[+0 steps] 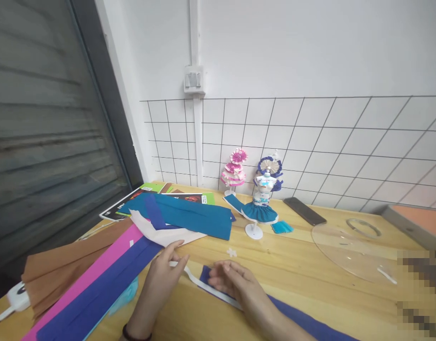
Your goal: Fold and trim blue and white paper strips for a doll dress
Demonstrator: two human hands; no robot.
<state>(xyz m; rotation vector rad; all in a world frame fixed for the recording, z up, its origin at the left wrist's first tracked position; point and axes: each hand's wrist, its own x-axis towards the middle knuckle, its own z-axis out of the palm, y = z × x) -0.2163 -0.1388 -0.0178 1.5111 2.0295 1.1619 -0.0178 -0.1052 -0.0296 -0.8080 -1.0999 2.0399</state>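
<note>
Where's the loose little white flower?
Low in the middle of the head view, the white flower lies on the table just beyond the right hand, front-left of the teal-skirted figure.

At seven o'clock we see our bare left hand (161,274), with a narrow, nearly black band (132,336) circling the wrist (142,318); its finer details are too small for us to make out. Toward five o'clock, our right hand (244,286) and its forearm (284,324) are bare as far as they show.
</note>
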